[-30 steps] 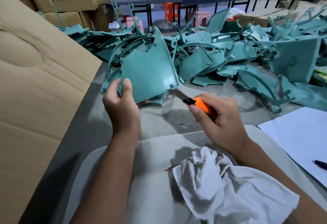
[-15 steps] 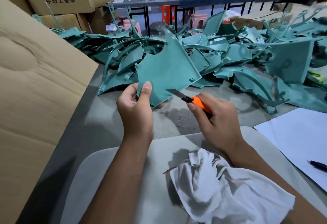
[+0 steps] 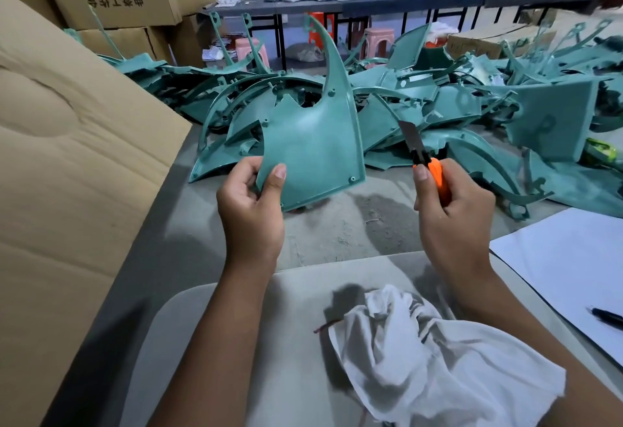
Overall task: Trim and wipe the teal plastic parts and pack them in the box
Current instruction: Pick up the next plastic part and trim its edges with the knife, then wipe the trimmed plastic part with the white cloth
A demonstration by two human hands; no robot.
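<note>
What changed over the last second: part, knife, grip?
The left hand turned the teal part upright, so its pointed tip now stands up. The right hand drew the orange knife off the part's edge; the blade now points up, clear of it. Both grips are unchanged. The white cloth stayed on the lap.

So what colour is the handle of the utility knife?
Bright orange: the utility knife handle, gripped in the right hand, shows clearly in the head view.

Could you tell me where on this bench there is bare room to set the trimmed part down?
Bare grey bench lies between the teal pile, the pale mat and the paper. The mat's left half is also free; its right holds the white cloth. Behind, the pile crowds everything.
</note>
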